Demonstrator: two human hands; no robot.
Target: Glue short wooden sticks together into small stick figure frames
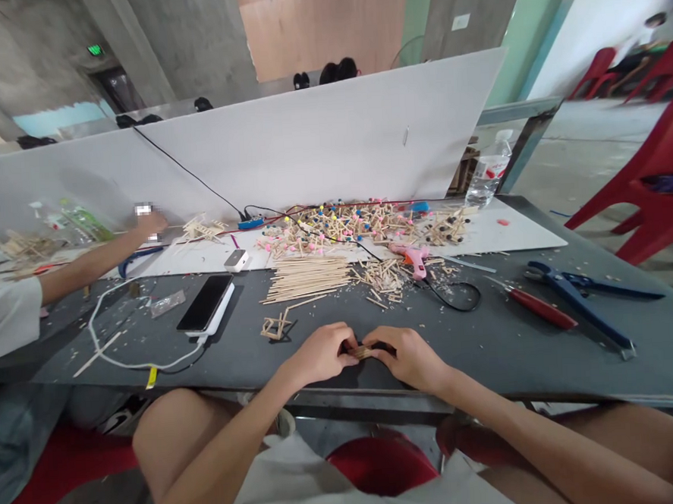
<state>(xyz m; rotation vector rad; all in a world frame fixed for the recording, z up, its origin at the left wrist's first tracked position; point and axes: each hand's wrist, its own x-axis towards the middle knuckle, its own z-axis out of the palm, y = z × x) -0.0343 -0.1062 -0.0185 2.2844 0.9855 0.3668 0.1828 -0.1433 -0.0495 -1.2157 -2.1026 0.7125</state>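
Note:
Near the front edge of the grey table, my left hand (327, 351) and my right hand (407, 354) meet over a small bundle of short wooden sticks (361, 352). Both hands are closed, each gripping one end of it; the fingers hide part of the bundle. A little frame of glued sticks (276, 328) stands to the left of my left hand. Beyond my hands lie a row of long thin wooden sticks (307, 278) and a heap of short cut pieces (388, 278). A pink glue gun (417, 262) rests behind my right hand.
On the right are a red-handled screwdriver-like tool (542, 308) and a blue cutter (587, 305). A phone (206, 304) on a white power bank with a cable lies left. Colour-tipped sticks (335, 225) are piled at the back by a white panel (330, 146). A co-worker's arm (103, 259) reaches in at left.

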